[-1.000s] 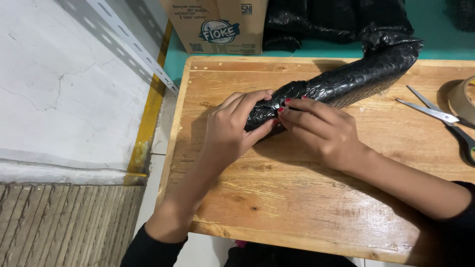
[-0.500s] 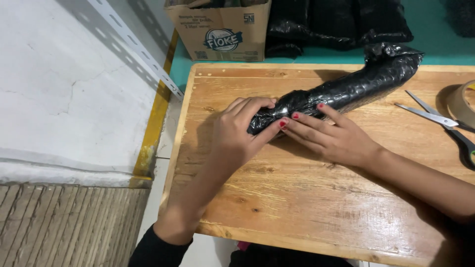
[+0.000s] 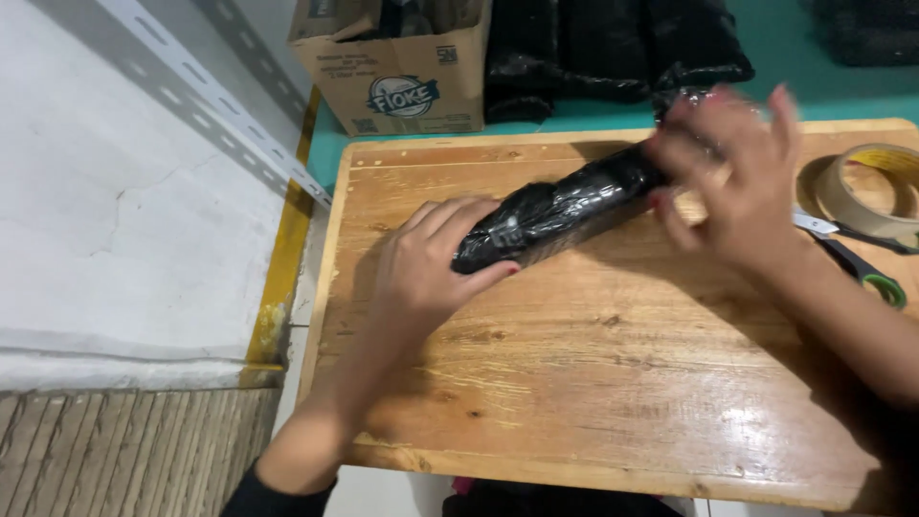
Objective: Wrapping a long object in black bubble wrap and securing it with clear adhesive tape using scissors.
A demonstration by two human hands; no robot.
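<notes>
Head view: I'm seeing the left hand (image 3: 426, 273) clenching the near end of a long black plastic-wrapped bundle (image 3: 560, 211), fingers curling over its top, thumb underneath. The bundle is lying on the wooden table (image 3: 593, 383), running up and away from that grip toward the right hand (image 3: 732, 177). The right hand is blurring over the far end; I cannot tell whether it's grasping or just touching. Right of that hand, a roll of tan tape (image 3: 866, 187) and scissors (image 3: 847, 254) are lying on the table. Beyond the bundle, a cardboard box (image 3: 402, 77) and black bags (image 3: 613, 48) are sitting on the teal floor.
</notes>
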